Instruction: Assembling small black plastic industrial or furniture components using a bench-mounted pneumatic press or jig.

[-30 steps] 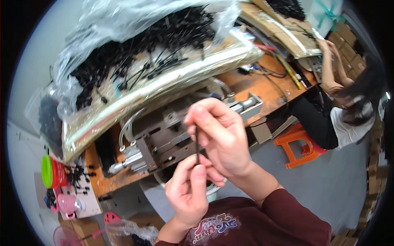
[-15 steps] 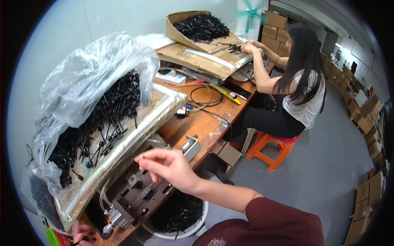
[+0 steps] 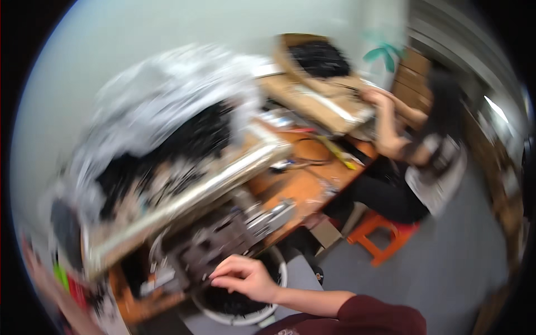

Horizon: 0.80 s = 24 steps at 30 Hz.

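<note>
The right hand (image 3: 243, 277) hovers with fingers curled loosely, nothing visibly held, its fingertips at the edge of the grey metal press fixture (image 3: 223, 245). Just below it sits a white round bucket of black parts (image 3: 240, 304). The fixture stands on the orange wooden tabletop (image 3: 301, 190). The picture is blurred; the left hand is hidden.

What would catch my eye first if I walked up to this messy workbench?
Probably the big clear plastic bag heaped over black parts on the left of the orange bench. Low in the middle, the person's right hand is over a white bucket of dark pieces, beside a grey metal machine. Further right, another person sits on an orange stool; the picture is blurred.
</note>
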Each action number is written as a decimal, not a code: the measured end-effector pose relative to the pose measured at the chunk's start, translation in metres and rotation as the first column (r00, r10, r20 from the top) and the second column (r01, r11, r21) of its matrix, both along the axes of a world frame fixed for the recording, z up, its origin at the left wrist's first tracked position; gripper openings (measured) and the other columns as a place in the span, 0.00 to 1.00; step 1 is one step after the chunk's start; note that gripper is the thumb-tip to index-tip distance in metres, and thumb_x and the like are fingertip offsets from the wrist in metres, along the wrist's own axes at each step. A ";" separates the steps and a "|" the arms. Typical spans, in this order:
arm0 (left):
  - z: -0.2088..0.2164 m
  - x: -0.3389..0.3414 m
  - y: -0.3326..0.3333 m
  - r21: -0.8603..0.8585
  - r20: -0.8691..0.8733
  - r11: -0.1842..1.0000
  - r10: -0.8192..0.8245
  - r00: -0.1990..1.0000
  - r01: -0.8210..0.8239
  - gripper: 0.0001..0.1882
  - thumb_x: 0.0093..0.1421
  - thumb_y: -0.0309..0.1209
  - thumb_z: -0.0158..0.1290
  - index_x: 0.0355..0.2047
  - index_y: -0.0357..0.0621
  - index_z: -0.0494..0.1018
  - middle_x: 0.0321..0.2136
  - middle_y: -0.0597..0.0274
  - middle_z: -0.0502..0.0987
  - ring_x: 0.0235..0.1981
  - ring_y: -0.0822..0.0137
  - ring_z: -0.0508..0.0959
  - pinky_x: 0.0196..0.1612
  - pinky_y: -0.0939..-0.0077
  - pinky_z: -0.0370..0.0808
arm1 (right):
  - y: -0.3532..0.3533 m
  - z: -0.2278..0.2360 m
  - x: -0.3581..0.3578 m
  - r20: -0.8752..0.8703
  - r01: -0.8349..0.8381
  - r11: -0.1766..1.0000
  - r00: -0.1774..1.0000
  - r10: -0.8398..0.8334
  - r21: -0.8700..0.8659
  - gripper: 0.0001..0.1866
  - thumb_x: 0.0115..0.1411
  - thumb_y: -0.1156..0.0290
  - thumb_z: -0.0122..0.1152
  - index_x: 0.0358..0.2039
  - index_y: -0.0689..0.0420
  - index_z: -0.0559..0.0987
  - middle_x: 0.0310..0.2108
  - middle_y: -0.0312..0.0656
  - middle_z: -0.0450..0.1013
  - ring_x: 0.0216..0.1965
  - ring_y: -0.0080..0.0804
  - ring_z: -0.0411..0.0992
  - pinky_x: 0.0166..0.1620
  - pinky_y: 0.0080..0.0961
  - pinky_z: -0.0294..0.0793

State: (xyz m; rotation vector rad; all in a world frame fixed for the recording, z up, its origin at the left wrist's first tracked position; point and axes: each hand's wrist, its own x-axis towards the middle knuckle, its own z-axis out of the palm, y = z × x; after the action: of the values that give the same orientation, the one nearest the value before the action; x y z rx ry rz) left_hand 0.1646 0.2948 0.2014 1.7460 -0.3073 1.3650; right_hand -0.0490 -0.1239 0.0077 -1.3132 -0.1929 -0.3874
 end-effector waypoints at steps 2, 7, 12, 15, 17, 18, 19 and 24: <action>0.004 0.030 0.015 -0.020 0.033 0.991 -0.135 0.990 0.135 0.22 0.69 0.37 0.42 0.59 0.40 0.67 0.59 0.59 0.69 0.61 0.64 0.66 0.65 0.69 0.57 | 0.005 -0.009 -0.007 -0.092 -0.013 0.999 0.996 0.010 -0.034 0.07 0.55 0.82 0.65 0.36 0.63 0.82 0.38 0.41 0.74 0.31 0.20 0.74 0.29 0.12 0.75; 0.047 0.049 -0.030 -0.005 0.139 0.981 0.195 0.971 -0.196 0.15 0.64 0.35 0.53 0.49 0.46 0.78 0.43 0.68 0.81 0.46 0.74 0.76 0.52 0.79 0.69 | 0.014 -0.042 -0.034 -0.296 0.122 0.989 0.945 -0.140 -0.079 0.07 0.54 0.85 0.63 0.34 0.65 0.81 0.41 0.44 0.71 0.29 0.22 0.73 0.28 0.13 0.75; 0.055 0.076 -0.018 0.126 0.106 0.965 0.220 0.970 -0.232 0.10 0.56 0.32 0.60 0.37 0.41 0.82 0.36 0.56 0.82 0.36 0.67 0.80 0.41 0.74 0.73 | 0.027 -0.066 -0.049 -0.432 0.080 0.992 0.895 -0.115 -0.100 0.06 0.53 0.85 0.64 0.32 0.66 0.80 0.42 0.43 0.71 0.31 0.21 0.73 0.28 0.14 0.76; 0.052 0.105 -0.022 0.425 -0.005 0.741 0.576 0.817 -0.520 0.13 0.58 0.36 0.56 0.40 0.44 0.81 0.40 0.53 0.81 0.43 0.59 0.79 0.49 0.65 0.71 | 0.031 -0.063 -0.052 -0.468 0.065 0.993 0.877 -0.106 -0.103 0.06 0.52 0.86 0.65 0.32 0.67 0.80 0.42 0.44 0.70 0.32 0.23 0.74 0.29 0.15 0.77; 0.051 0.139 -0.022 0.463 -0.092 0.656 0.705 0.703 -0.597 0.16 0.59 0.38 0.54 0.44 0.45 0.79 0.42 0.52 0.80 0.47 0.56 0.78 0.53 0.61 0.69 | 0.034 -0.064 -0.053 -0.472 0.061 0.992 0.875 -0.105 -0.107 0.06 0.52 0.86 0.66 0.31 0.67 0.80 0.42 0.44 0.71 0.31 0.23 0.74 0.29 0.15 0.77; 0.056 0.153 -0.014 0.392 -0.183 0.694 0.702 0.688 -0.604 0.18 0.59 0.39 0.53 0.46 0.44 0.78 0.44 0.51 0.79 0.49 0.55 0.77 0.55 0.60 0.67 | 0.038 -0.068 -0.053 -0.435 0.056 0.994 0.896 -0.092 -0.096 0.06 0.51 0.86 0.66 0.31 0.67 0.79 0.42 0.44 0.71 0.30 0.22 0.74 0.29 0.15 0.77; 0.065 0.161 0.000 0.341 -0.268 0.704 0.708 0.653 -0.623 0.20 0.59 0.40 0.52 0.48 0.44 0.77 0.45 0.51 0.79 0.51 0.54 0.76 0.57 0.59 0.66 | 0.041 -0.070 -0.054 -0.446 0.036 0.997 0.893 -0.063 -0.068 0.06 0.51 0.86 0.66 0.31 0.67 0.79 0.42 0.44 0.71 0.30 0.23 0.74 0.29 0.15 0.77; 0.052 0.149 -0.067 0.300 -0.125 0.947 0.162 0.979 -0.119 0.23 0.60 0.36 0.53 0.54 0.42 0.71 0.49 0.44 0.76 0.50 0.52 0.77 0.52 0.60 0.72 | 0.033 -0.084 -0.057 -0.519 0.030 0.997 0.852 -0.061 -0.067 0.05 0.52 0.84 0.66 0.31 0.64 0.80 0.40 0.42 0.72 0.32 0.23 0.74 0.29 0.16 0.77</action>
State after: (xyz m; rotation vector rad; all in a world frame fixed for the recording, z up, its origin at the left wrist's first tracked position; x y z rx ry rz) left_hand 0.3136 0.2276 0.2534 2.1385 -0.3180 1.3315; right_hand -0.1060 -0.0912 -0.0763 -1.4340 0.2894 -0.0516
